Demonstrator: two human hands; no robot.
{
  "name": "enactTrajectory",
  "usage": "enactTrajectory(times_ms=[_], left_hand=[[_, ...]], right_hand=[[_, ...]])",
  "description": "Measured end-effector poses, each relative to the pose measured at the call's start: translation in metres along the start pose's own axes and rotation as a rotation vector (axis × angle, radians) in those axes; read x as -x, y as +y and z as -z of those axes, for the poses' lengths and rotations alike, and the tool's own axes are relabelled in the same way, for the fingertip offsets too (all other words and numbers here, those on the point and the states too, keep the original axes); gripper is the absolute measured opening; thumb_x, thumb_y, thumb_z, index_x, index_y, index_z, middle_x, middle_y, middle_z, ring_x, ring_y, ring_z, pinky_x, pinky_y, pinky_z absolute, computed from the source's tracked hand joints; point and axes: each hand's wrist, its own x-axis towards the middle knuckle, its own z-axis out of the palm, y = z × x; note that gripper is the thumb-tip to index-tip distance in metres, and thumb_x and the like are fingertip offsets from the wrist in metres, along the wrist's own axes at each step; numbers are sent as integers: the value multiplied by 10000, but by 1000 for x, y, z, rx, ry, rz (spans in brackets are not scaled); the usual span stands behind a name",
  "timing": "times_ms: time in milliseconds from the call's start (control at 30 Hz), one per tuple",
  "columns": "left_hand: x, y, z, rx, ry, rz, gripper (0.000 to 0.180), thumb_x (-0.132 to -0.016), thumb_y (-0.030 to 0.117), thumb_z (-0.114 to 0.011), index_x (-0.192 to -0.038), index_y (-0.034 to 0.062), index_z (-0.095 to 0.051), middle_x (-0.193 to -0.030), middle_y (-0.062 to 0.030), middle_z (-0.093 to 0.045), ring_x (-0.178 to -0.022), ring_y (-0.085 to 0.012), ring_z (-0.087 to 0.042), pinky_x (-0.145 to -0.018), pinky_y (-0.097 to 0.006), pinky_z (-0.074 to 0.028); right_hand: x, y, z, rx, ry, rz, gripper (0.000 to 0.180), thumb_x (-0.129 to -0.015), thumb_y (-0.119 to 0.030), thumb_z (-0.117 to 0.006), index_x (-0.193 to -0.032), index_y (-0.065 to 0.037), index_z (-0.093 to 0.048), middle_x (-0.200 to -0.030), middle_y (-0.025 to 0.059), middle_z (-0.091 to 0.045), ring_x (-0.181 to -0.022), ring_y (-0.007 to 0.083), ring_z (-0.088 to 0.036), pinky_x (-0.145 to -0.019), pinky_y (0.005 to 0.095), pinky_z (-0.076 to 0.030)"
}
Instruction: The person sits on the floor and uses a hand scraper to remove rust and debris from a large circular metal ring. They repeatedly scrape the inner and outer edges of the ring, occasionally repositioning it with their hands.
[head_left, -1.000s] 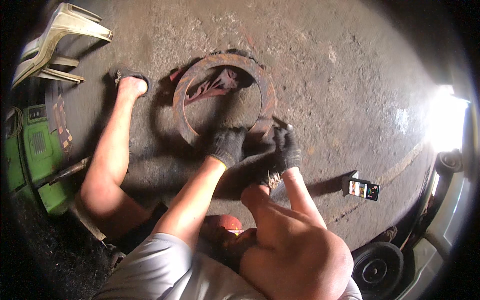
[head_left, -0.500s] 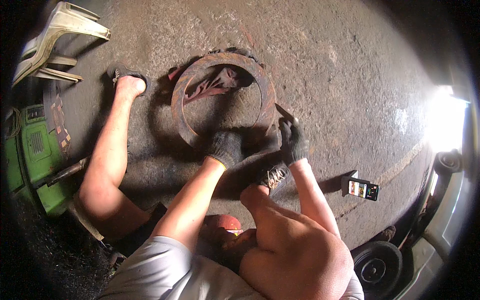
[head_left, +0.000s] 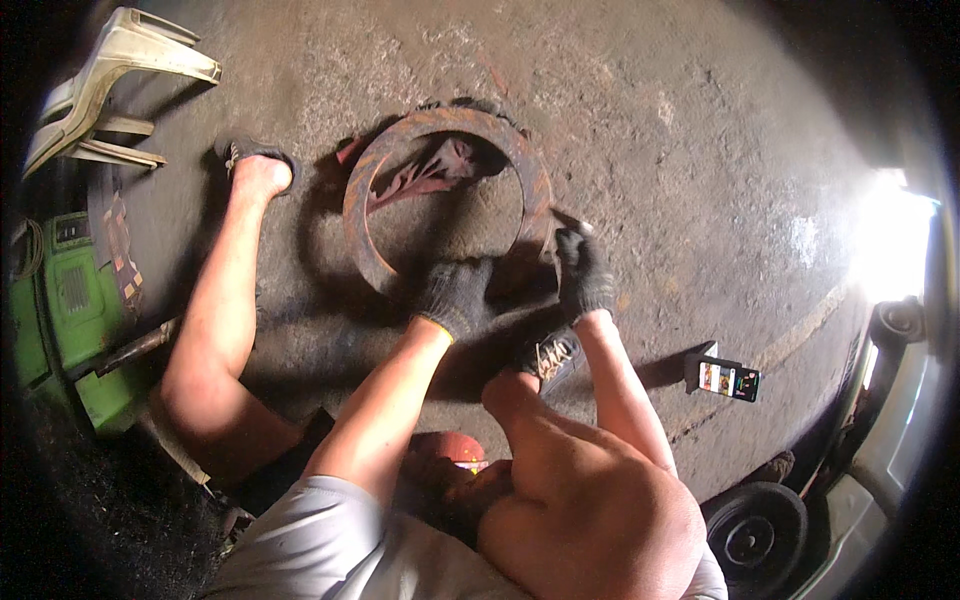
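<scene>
A rusty flat metal ring (head_left: 362, 215) is propped up off the concrete floor in front of me. My left hand (head_left: 455, 295), in a dark knit glove, is closed over the ring's near edge; its fingertips are hidden. Just off the ring's right side, my gloved right hand (head_left: 582, 275) is closed around a dark narrow tool (head_left: 570, 219) whose upper end points toward the rim. The tool's kind cannot be made out. Through the ring's opening shows a crumpled reddish-brown cloth (head_left: 430, 172).
A phone (head_left: 728, 380) on a small stand is at right, near a black wheel (head_left: 750, 540) and a pale vehicle. A red rounded object (head_left: 450, 447) lies between my legs. At left are a white plastic chair (head_left: 140, 45) and a green machine (head_left: 80, 285).
My right hand has shifted slightly left and turned, bringing the tool with it along the ring's right side. My left hand stays on the near edge, and the ring has barely moved.
</scene>
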Motion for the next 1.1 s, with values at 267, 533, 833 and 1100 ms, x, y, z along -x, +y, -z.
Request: enactTrajectory(times_ms=[267, 533, 833, 1100], left_hand=[[1, 7, 16, 81, 30, 5, 415, -849, 358, -722, -1163, 92, -669, -1015, -220, -732, -932, -440, -705, -820, -553, -555], [0, 8, 15, 26, 57, -34, 387, -859, 435, -714, -1066, 109, -727, -1014, -209, -744, -916, -428, -714, -820, -549, -564], [1, 6, 10, 38, 13, 12, 399, -839, 400, -738, -1079, 80, -722, -1001, -230, -741, -913, -445, -712, -831, -560, -558], [1, 6, 16, 22, -156, 78, 474, -856, 370, -713, -1230, 79, -682, -1105, -234, -735, -991, -430, -715, -868, -537, -562]], right_hand=[[-12, -15, 15, 175, -121, -119, 403, -1043, -429, -616, -1194, -59, -661, -1009, 190, -752, -920, 336, -743, -788, 472, -555], [1, -21, 10, -135, 10, -27, 361, -1069, -318, -605, -1252, -11, -659, -1027, 194, -749, -995, 270, -727, -866, 396, -544], [5, -34, 19, -105, -48, -197, 377, -1052, -341, -623, -1273, -37, -662, -1087, 208, -751, -991, 291, -747, -835, 410, -545], [3, -25, 10, -314, -32, -121, 419, -1058, -398, -600, -1252, -34, -671, -1025, 160, -777, -931, 239, -750, -829, 410, -563]])
